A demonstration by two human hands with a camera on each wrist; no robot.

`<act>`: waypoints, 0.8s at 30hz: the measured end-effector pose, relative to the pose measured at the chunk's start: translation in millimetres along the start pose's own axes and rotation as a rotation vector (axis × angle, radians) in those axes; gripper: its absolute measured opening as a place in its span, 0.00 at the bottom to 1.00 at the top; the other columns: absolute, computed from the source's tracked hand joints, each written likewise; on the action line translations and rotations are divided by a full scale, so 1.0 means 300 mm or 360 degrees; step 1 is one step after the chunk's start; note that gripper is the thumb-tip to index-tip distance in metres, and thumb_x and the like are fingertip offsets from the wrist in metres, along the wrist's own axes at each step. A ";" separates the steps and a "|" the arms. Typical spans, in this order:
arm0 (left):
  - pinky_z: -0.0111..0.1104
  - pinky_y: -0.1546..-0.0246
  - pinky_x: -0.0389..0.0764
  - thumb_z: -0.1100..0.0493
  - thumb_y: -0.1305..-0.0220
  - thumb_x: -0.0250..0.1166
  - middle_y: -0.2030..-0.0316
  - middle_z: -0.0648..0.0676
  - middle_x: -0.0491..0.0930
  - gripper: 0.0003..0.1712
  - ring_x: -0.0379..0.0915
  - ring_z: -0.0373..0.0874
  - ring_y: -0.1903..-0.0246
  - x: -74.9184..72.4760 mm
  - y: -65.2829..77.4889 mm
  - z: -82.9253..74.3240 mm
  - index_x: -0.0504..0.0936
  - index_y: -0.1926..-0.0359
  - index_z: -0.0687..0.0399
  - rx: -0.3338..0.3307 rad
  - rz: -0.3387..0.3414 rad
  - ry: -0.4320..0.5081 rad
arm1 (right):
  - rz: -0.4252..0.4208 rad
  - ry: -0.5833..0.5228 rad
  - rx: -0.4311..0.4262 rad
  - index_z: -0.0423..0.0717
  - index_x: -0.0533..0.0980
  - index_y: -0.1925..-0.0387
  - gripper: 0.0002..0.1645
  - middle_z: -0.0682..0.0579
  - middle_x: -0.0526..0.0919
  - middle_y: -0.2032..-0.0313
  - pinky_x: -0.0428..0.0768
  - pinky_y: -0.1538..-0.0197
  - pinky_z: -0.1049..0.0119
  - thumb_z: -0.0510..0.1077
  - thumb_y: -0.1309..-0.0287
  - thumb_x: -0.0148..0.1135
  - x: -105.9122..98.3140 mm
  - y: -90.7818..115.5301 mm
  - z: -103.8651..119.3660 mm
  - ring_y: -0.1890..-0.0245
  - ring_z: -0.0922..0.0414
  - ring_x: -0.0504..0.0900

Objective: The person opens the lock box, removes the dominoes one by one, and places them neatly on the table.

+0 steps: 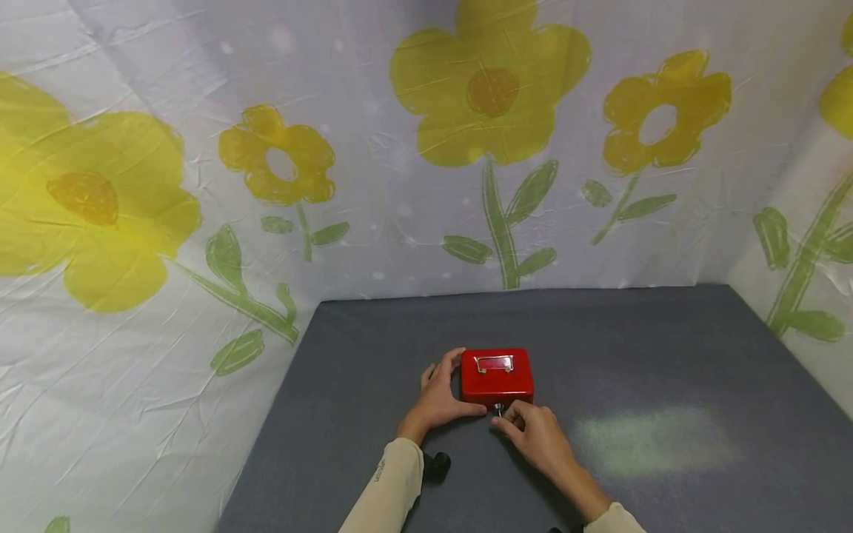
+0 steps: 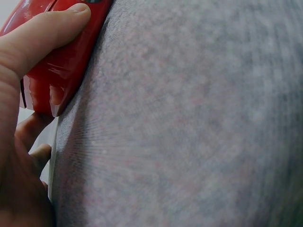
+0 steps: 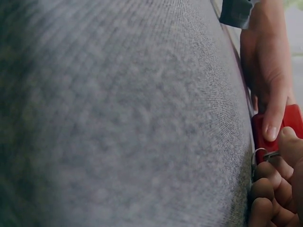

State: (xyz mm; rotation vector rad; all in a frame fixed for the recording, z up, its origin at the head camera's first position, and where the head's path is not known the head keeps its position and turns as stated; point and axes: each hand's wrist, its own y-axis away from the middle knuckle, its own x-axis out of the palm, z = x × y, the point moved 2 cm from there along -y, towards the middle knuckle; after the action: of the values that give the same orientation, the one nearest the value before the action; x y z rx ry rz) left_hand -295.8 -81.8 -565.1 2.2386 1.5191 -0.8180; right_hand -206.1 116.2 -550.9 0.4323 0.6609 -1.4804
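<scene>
A small red metal cash box (image 1: 496,377) with a folding silver handle (image 1: 494,363) on its lid sits on the grey table. My left hand (image 1: 440,396) grips its left side, with the thumb pressed on the front face and the fingers reaching round toward the back. At the front lock (image 1: 498,406), my right hand (image 1: 536,437) pinches a key (image 3: 271,155) between thumb and index finger. A thin metal ring (image 3: 258,152) hangs from that key. The other right fingers are curled below it. The lid is down.
Grey cloth covers the table (image 1: 360,363), with a patch of light to the right of the box. White fabric walls (image 1: 386,222) printed with yellow flowers stand behind and beside it. A black wrist device (image 1: 437,468) shows under the left sleeve.
</scene>
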 end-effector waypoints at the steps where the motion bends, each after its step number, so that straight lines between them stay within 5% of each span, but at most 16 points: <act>1: 0.58 0.23 0.36 0.40 0.54 0.82 0.25 0.53 0.66 0.63 0.63 0.51 0.26 0.001 -0.001 0.002 0.53 0.24 0.37 0.0000 0.0002 -0.0004 | 0.0002 -0.0005 -0.0004 0.54 0.78 0.78 0.13 0.64 0.72 0.86 0.64 0.78 0.74 0.45 0.44 0.76 0.000 0.001 -0.001 0.85 0.69 0.64; 11: 0.58 0.23 0.36 0.40 0.55 0.82 0.26 0.53 0.66 0.63 0.63 0.51 0.27 -0.003 0.004 -0.005 0.53 0.24 0.36 -0.0006 -0.0007 0.0020 | 0.0040 -0.0082 -0.0167 0.48 0.79 0.71 0.13 0.61 0.76 0.82 0.70 0.75 0.73 0.42 0.50 0.80 -0.004 0.004 -0.018 0.82 0.70 0.69; 24: 0.57 0.23 0.35 0.40 0.55 0.82 0.25 0.52 0.65 0.63 0.62 0.50 0.26 -0.005 0.002 -0.006 0.53 0.24 0.36 -0.0028 0.0012 0.0015 | 0.0026 -0.0144 -0.0114 0.50 0.81 0.72 0.10 0.61 0.79 0.81 0.70 0.76 0.73 0.43 0.50 0.79 -0.008 0.000 -0.023 0.82 0.70 0.70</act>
State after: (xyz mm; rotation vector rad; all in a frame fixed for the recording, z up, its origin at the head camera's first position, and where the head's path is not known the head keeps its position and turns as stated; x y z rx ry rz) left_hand -295.1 -82.0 -562.8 2.2374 1.5148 -0.7904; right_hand -207.0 122.6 -554.4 0.3135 0.6350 -1.4477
